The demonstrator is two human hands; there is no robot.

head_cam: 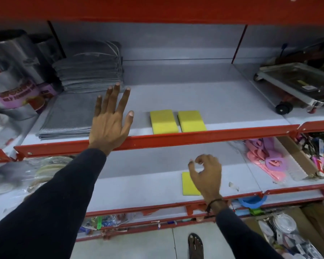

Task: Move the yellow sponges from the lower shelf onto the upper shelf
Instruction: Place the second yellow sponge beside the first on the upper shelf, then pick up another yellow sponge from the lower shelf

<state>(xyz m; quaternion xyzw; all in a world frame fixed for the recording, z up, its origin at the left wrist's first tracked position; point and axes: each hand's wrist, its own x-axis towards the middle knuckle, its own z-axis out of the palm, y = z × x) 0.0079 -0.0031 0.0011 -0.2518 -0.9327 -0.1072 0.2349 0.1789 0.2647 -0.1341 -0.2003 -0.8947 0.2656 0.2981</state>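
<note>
Yellow sponge (188, 184) — right hand (207, 176) hovering above.

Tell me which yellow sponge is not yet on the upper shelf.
The sponge on the lower shelf, partly hidden behind the right hand. The other two sponges lie side by side on the upper shelf, near its front edge.

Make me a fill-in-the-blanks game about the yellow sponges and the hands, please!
1. The upper shelf holds ____ yellow sponges.
2. The last sponge on the lower shelf lies under the ____ hand.
3. The left hand is spread ____ over the upper shelf.
4. The shelf edges are painted ____.

Missing words: two; right; open; red
</note>
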